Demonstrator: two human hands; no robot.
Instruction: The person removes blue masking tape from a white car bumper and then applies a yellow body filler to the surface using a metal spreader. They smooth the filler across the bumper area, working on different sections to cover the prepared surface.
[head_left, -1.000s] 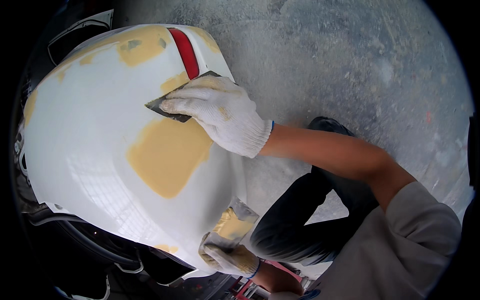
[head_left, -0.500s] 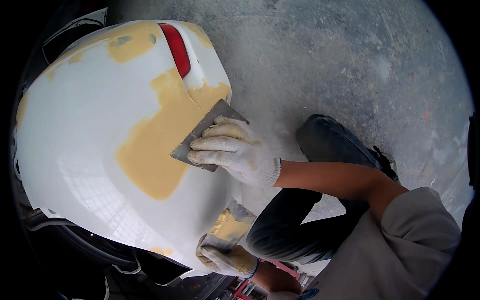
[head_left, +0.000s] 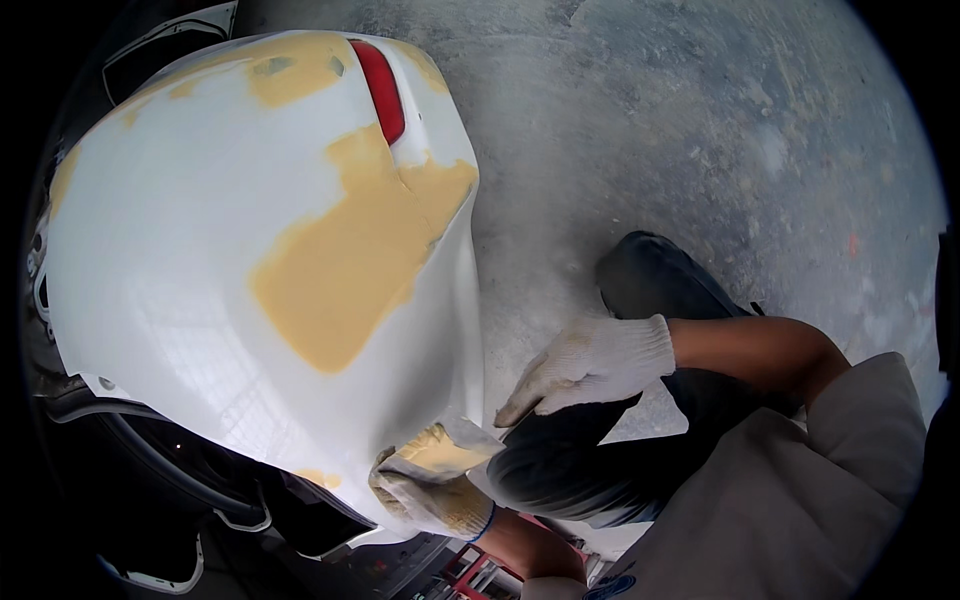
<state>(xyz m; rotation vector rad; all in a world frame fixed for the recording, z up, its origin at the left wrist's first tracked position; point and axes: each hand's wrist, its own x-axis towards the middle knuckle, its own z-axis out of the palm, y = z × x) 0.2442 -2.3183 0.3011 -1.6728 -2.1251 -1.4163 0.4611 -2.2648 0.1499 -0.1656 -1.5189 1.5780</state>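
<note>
My left hand (head_left: 435, 503), in a stained white knit glove, is closed on a flat grey plate (head_left: 478, 441) smeared with yellow filler (head_left: 435, 448), beside the lower corner of a white car bumper (head_left: 190, 260). My right hand (head_left: 595, 368), gloved likewise, is off the bumper with fingers bent down toward the plate. It grips a spreader, now turned nearly edge-on and mostly hidden by the hand. A broad yellow filler patch (head_left: 345, 270) covers part of the bumper, its right side ending at a body crease.
A red reflector (head_left: 380, 92) is set in the bumper above the patch. Smaller filler patches (head_left: 295, 75) lie near the top. My bent dark-trousered leg (head_left: 570, 450) is close below my right hand. Grey concrete floor (head_left: 700, 120) stretches to the right; a red-framed object (head_left: 480, 575) shows at the bottom.
My right hand has left the filler patch with the spreader, swinging down and right toward the plate. My left hand has shifted slightly left, with the plate tilted flatter.
</note>
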